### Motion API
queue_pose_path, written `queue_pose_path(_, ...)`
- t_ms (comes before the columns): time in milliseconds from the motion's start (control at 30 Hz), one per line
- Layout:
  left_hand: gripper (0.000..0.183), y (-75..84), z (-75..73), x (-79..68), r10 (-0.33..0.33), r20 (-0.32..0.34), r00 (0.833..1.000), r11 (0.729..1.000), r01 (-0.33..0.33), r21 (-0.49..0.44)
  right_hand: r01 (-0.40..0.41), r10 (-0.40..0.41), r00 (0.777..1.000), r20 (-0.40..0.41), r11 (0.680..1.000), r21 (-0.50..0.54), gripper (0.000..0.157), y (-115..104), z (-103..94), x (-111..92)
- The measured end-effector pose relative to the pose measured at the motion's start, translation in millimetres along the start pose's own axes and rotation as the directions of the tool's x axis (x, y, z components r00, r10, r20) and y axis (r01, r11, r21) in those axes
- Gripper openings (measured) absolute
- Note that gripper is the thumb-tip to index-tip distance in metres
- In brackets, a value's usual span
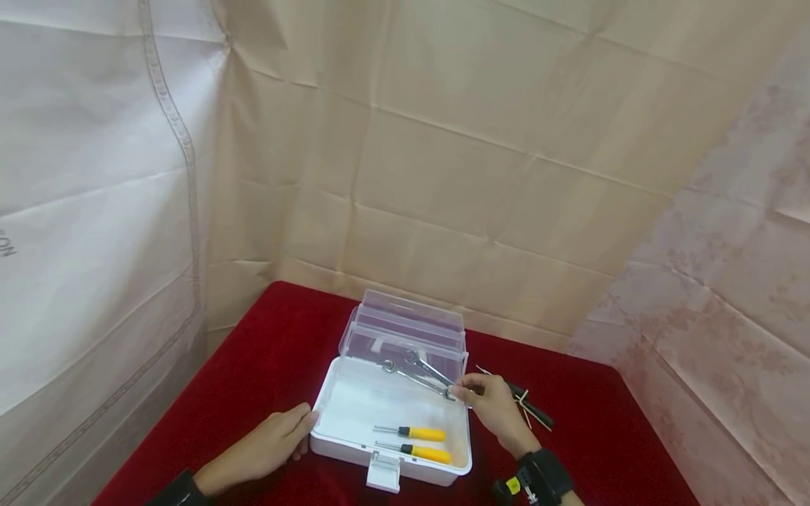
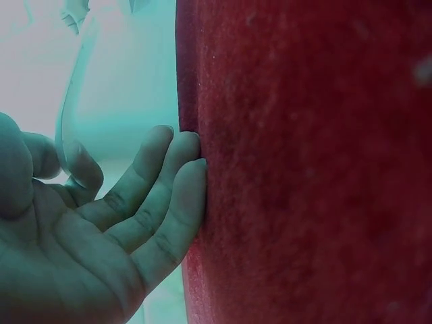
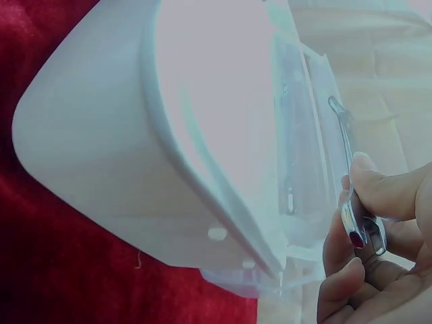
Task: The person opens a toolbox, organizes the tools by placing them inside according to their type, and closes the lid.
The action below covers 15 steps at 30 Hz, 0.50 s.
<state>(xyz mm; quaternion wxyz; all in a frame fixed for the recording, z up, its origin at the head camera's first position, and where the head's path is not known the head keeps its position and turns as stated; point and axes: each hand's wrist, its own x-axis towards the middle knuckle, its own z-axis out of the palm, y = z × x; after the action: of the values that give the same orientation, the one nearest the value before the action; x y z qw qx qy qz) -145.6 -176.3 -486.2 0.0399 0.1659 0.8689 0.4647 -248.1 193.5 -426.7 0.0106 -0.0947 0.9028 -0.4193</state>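
My right hand (image 1: 496, 411) holds two silver wrenches (image 1: 429, 367) between thumb and fingers, above the back right of a white toolbox (image 1: 351, 393). In the right wrist view, the wrench (image 3: 346, 138) points away from the fingers, and two metal ends show near the palm. My left hand (image 1: 278, 439) grips the toolbox's left front edge, its other fingers (image 2: 185, 196) extended along the outer side. Two yellow-handled screwdrivers (image 1: 427, 433) lie in the front right of the box.
The clear lid (image 1: 405, 320) stands raised at the back, and a white latch (image 1: 383, 471) hangs at the front. Right of the box lie dark-handled tools and thin pale sticks (image 1: 538, 414) on the red cloth (image 1: 278, 330). Fabric walls (image 1: 443, 176) surround the table.
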Motion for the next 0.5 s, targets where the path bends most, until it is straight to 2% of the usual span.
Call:
queue_pose_path(200,0.031,-0.3,0.1,0.0,-0.011,0.0,1.0,1.0,0.011,-0.002,0.048,-0.048,0.999,-0.004,0.999,-0.021,0.021,-7,5.6,6)
queue_pose_path(500,0.033,0.6,1.1,-0.1,-0.013,-0.004,1.0,1.0,0.013,0.001,0.073,-0.072,0.997,0.016,0.997,-0.006,0.023,-13,14.8,13)
